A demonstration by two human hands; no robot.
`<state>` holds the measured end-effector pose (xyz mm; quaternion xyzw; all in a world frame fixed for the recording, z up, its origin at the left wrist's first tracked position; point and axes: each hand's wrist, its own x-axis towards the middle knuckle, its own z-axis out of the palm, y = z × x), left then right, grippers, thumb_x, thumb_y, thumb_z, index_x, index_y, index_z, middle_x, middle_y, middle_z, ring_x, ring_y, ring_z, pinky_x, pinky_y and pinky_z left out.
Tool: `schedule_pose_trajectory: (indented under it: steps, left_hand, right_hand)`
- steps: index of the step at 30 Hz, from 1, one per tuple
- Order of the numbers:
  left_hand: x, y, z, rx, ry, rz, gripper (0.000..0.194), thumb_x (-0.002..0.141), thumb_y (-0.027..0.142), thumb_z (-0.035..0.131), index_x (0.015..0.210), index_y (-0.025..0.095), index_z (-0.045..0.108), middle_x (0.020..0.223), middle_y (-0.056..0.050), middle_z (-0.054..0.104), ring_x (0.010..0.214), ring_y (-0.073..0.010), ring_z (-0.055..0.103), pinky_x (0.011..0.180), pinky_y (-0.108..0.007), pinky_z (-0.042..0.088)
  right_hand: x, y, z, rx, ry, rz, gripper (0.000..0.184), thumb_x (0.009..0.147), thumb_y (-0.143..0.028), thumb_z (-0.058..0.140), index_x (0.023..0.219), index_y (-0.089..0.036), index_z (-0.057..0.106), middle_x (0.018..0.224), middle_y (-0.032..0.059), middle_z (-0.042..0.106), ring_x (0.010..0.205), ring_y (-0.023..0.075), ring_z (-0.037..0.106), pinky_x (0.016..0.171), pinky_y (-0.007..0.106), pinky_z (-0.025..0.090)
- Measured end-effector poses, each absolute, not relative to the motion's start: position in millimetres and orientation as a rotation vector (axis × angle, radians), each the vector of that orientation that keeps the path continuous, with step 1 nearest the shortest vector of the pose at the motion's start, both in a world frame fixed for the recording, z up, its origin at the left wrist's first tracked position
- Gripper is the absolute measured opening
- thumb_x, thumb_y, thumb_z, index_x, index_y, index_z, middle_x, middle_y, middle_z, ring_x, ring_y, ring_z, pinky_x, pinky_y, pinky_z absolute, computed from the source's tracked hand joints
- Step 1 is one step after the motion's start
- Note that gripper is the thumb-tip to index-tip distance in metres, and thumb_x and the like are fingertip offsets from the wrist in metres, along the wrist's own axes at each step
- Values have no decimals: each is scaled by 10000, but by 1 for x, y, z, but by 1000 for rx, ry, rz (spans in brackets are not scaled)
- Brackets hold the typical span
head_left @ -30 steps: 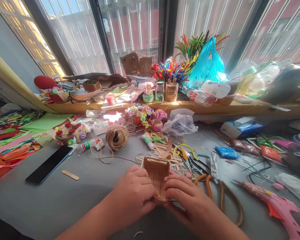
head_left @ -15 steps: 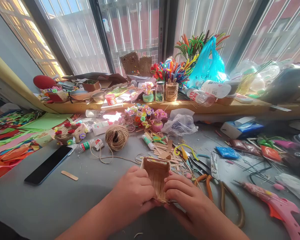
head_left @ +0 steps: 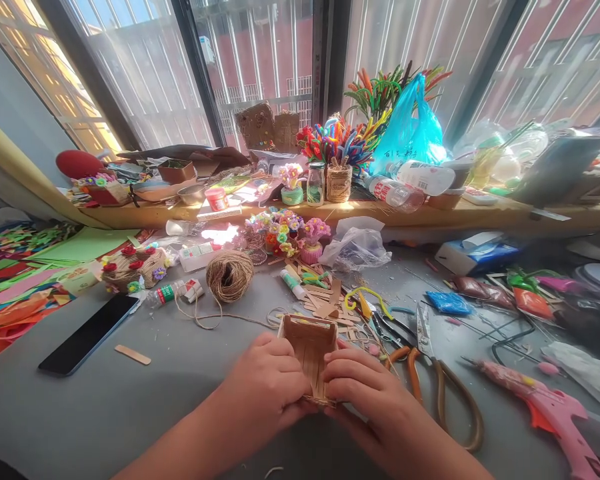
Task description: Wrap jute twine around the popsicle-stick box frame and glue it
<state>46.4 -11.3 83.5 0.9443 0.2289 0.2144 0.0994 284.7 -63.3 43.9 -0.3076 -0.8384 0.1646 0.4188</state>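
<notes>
Between my hands is a small open box of wooden craft sticks point(head_left: 312, 357), its inside facing up toward me. My left hand point(head_left: 273, 377) is closed on the box's left side and near corner. My right hand point(head_left: 363, 383) wraps around the right side, its fingers over the edge and the thumb low at the near corner. Twine seems to run along the near edge; the fingers partly hide it. A ball of jute twine point(head_left: 229, 277) lies beyond my left hand, its loose strand trailing toward the box. Loose craft sticks point(head_left: 325, 297) are scattered just behind the box.
Right of my hands lie scissors point(head_left: 450, 387), pliers point(head_left: 405, 353) and a pink hot glue gun point(head_left: 540, 407). To the left are a phone point(head_left: 90, 333) and one craft stick point(head_left: 133, 355). Flower crafts point(head_left: 280, 233) and a clear plastic bag point(head_left: 357, 247) stand toward the windowsill point(head_left: 260, 217).
The view has shifted slightly, so the whole scene sits a little further left. Both hands keep the same hold on the box.
</notes>
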Motion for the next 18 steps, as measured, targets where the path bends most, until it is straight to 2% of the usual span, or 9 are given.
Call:
schedule_pose_trajectory:
  steps: [3,5,6,8,10,12,13,16,18]
  left_hand:
    - [44,-13,85,2747,691,588,269,921,195,923,845,238,669,830,53,779,834,-190,692,803,-356,417]
    - [38,-15,79,2665,723,648,323,865,206,972,1044,265,710,1069,16,817,1039,-240,726,971,-378,474]
    - [33,-16,74,2610,756,711,450,846,218,990,1187,288,704,1257,-19,794,1185,-278,711,1076,-410,481]
    - [23,-16,59,2463,869,847,739,842,259,996,1459,336,597,1607,-95,608,1458,-357,589,1234,-509,454]
    - [15,-14,42,2254,987,874,975,854,310,987,1642,366,415,1766,-144,421,1582,-410,483,1282,-605,440]
    - [11,-10,29,2064,1006,808,1124,856,337,984,1722,381,270,1802,-165,376,1606,-433,469,1281,-652,448]
    - [11,-8,24,2006,984,778,1135,868,340,976,1734,382,243,1796,-167,398,1599,-430,488,1272,-646,466]
    - [15,-2,21,1962,923,758,1032,935,334,919,1734,362,266,1756,-170,477,1535,-393,587,1210,-561,563]
    - [16,-1,25,1990,918,763,1056,913,344,942,1740,361,287,1724,-169,519,1478,-390,641,1175,-550,594]
  right_hand:
    - [286,-63,42,-786,-2092,410,134,1087,-136,633,1139,-254,671,1112,84,823,1178,265,767,1167,414,593]
    - [288,-62,40,-807,-2078,414,143,1077,-127,639,1137,-255,662,1128,85,809,1170,259,765,1180,419,583]
    - [289,-62,38,-821,-2066,414,148,1070,-123,643,1130,-257,659,1136,85,803,1169,257,762,1178,418,584]
    - [292,-60,36,-850,-2032,406,151,1054,-122,658,1106,-264,654,1141,85,800,1177,262,755,1142,406,604]
    - [294,-59,33,-869,-1988,401,151,1041,-132,677,1089,-273,653,1139,84,807,1188,273,752,1086,392,629]
    - [296,-59,31,-890,-1932,411,148,1039,-147,690,1093,-281,656,1147,84,814,1191,281,757,1084,404,627]
    - [296,-58,30,-903,-1898,419,142,1042,-157,693,1098,-283,661,1150,82,815,1187,281,760,1104,416,617]
    - [298,-58,26,-928,-1790,467,94,1062,-208,707,1107,-286,684,1142,78,811,1188,280,758,1155,441,588]
    - [299,-58,25,-918,-1723,521,50,1074,-258,721,1110,-289,704,1128,77,802,1188,279,750,1134,426,601]
